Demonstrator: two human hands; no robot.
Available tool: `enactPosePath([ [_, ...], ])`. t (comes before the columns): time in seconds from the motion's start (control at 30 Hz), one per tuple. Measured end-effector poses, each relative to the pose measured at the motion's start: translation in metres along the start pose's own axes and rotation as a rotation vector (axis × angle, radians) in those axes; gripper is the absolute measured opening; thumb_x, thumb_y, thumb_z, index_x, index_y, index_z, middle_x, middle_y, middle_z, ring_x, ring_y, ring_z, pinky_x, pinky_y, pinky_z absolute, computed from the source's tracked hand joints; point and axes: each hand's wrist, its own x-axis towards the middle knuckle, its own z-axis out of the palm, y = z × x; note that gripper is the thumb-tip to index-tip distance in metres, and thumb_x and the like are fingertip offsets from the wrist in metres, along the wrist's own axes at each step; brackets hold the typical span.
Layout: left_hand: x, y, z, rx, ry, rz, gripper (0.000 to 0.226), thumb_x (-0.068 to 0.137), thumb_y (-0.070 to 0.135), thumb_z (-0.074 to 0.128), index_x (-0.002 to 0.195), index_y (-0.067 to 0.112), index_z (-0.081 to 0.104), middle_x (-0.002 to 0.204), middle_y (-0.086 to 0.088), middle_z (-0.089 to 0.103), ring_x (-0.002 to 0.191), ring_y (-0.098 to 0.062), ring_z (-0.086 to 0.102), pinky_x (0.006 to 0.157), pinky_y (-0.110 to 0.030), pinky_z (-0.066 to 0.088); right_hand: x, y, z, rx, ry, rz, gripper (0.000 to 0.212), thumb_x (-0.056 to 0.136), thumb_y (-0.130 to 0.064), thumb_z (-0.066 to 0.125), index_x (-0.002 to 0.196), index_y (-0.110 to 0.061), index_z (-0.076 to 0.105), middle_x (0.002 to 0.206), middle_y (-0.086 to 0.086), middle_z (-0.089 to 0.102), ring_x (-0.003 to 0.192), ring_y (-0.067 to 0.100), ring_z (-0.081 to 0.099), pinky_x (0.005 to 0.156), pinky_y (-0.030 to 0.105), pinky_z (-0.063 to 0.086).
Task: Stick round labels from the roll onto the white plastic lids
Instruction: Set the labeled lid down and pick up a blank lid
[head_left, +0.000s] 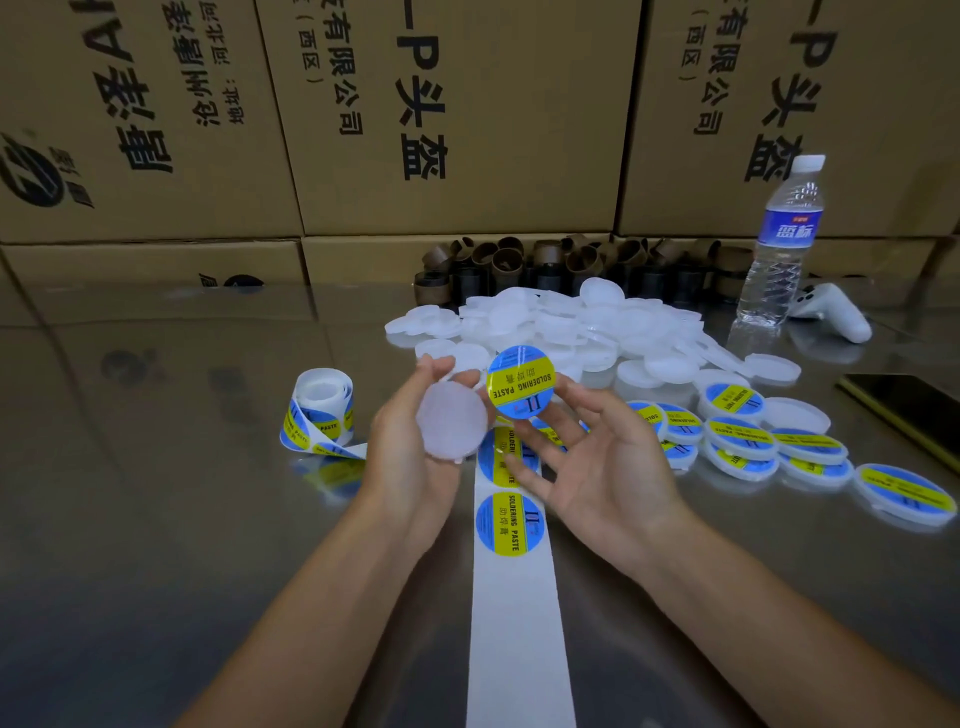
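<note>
Head view: a bare white lid (452, 422) is gripped by the left hand (410, 467), with fingers curled round its rim. Just beside it, a round label (522, 382) is pinched at its edge by the right hand (602, 467), the other fingers spread. Beneath both hands the backing strip (514, 597) is laid flat on the counter (156, 519), fed from the roll (322, 410) left of the left hand. Unlabelled lids (571, 322) are heaped beyond the hands; labelled lids (753, 436) are gathered right of the right hand.

2 bare forearms, bare left hand (408, 470), bare right hand (608, 467).
</note>
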Motion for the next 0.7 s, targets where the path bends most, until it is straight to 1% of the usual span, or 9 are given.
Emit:
enactPosePath([
  [0.07,-0.002,-0.002,0.002,-0.028,-0.075,-0.12,0.044,0.097,0.041,0.041,0.119,0.006,0.056,0.109,-0.016,0.066,0.092,-0.027,0.065,0.086,-0.037,0.05,0.0,0.002,0.003,-0.071,0.024,-0.035,0.013,0.064,-0.027,0.066,0.076,-0.022,0.068,0.08,-0.001,0.068,0.067,0.013,0.061,0.065,0.026,0.048],
  [0.1,-0.004,-0.003,0.003,-0.04,-0.099,-0.153,0.051,0.097,0.044,0.038,0.126,0.005,0.052,0.115,-0.019,0.063,0.096,-0.03,0.061,0.09,-0.039,0.047,0.001,0.004,0.005,-0.115,0.04,-0.069,0.014,0.063,-0.026,0.068,0.077,-0.021,0.067,0.077,0.0,0.067,0.06,0.011,0.059,0.057,0.022,0.046],
  [0.13,-0.004,-0.004,0.003,-0.056,-0.113,-0.169,0.054,0.097,0.047,0.036,0.129,0.005,0.05,0.114,-0.02,0.063,0.095,-0.031,0.061,0.089,-0.04,0.046,0.001,0.005,0.006,-0.157,0.054,-0.108,0.013,0.062,-0.024,0.069,0.074,-0.02,0.067,0.072,0.001,0.065,0.055,0.009,0.055,0.051,0.02,0.044],
  [0.2,-0.004,-0.004,0.003,-0.089,-0.131,-0.179,0.053,0.097,0.049,0.032,0.121,0.006,0.052,0.1,-0.017,0.067,0.083,-0.027,0.065,0.079,-0.037,0.048,0.001,0.009,0.007,-0.234,0.076,-0.175,0.007,0.061,-0.02,0.073,0.067,-0.02,0.068,0.064,0.003,0.061,0.048,0.009,0.051,0.045,0.018,0.042],
  [0.27,-0.003,-0.006,0.001,-0.096,-0.14,-0.188,0.052,0.097,0.05,0.032,0.109,0.007,0.057,0.09,-0.014,0.07,0.075,-0.024,0.068,0.071,-0.034,0.052,0.0,0.012,0.007,-0.356,0.099,-0.22,0.009,0.07,-0.014,0.074,0.071,-0.018,0.066,0.06,0.001,0.062,0.047,0.008,0.05,0.048,0.02,0.044],
  [0.33,-0.002,-0.006,0.0,-0.082,-0.14,-0.187,0.05,0.097,0.05,0.032,0.103,0.009,0.061,0.086,-0.012,0.072,0.073,-0.022,0.07,0.071,-0.034,0.052,0.0,0.015,0.008,-0.446,0.116,-0.248,0.011,0.075,-0.012,0.074,0.076,-0.016,0.064,0.06,-0.001,0.065,0.046,0.007,0.051,0.053,0.02,0.047],
  [0.43,-0.001,-0.007,0.001,-0.057,-0.149,-0.173,0.05,0.098,0.05,0.032,0.101,0.009,0.061,0.088,-0.01,0.074,0.078,-0.021,0.071,0.069,-0.033,0.056,-0.001,0.017,0.009,-0.464,0.143,-0.275,0.013,0.075,-0.011,0.074,0.074,-0.016,0.063,0.059,-0.001,0.066,0.045,0.007,0.053,0.052,0.019,0.048],
  [0.6,-0.001,-0.009,0.002,-0.026,-0.168,-0.142,0.051,0.098,0.049,0.03,0.102,0.008,0.06,0.084,-0.009,0.074,0.075,-0.018,0.072,0.064,-0.028,0.059,-0.003,0.017,0.01,-0.46,0.174,-0.279,0.013,0.074,-0.011,0.075,0.072,-0.018,0.064,0.062,0.0,0.068,0.044,0.008,0.054,0.052,0.02,0.051],
  [0.7,0.0,-0.01,0.004,0.016,-0.174,-0.122,0.052,0.098,0.05,0.028,0.101,0.009,0.06,0.081,-0.006,0.074,0.074,-0.016,0.072,0.06,-0.026,0.058,-0.004,0.017,0.011,-0.457,0.183,-0.28,0.014,0.076,-0.01,0.075,0.071,-0.018,0.064,0.063,0.001,0.069,0.044,0.008,0.054,0.051,0.02,0.051],
])
